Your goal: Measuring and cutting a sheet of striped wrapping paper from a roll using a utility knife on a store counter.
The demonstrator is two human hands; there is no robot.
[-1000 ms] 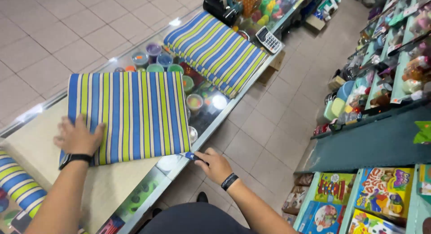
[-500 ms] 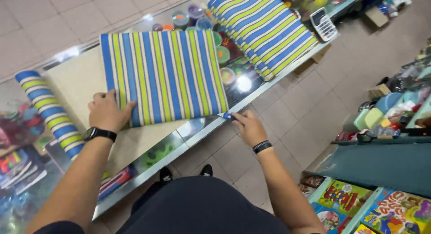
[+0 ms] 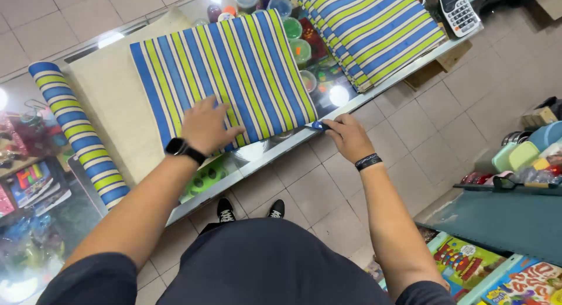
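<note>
Two hands are at work in the head view, the only one I have. My left hand (image 3: 206,126) lies flat, fingers spread apart, pressing the near edge of the striped blue-and-green sheet (image 3: 225,71) that covers the cream paper (image 3: 108,100) on the glass counter (image 3: 257,156). My right hand (image 3: 346,136) reaches to the sheet's near right corner, fingers pinched together on a small blue tool (image 3: 318,126); I cannot tell what kind it is. A striped roll (image 3: 76,132) lies at the far left, well apart from the sheet. A second striped stack (image 3: 374,30) sits to the right, with a calculator (image 3: 458,11) just beside it. Coloured pots (image 3: 293,28) show between the two striped pieces, partly hidden under them.
</note>
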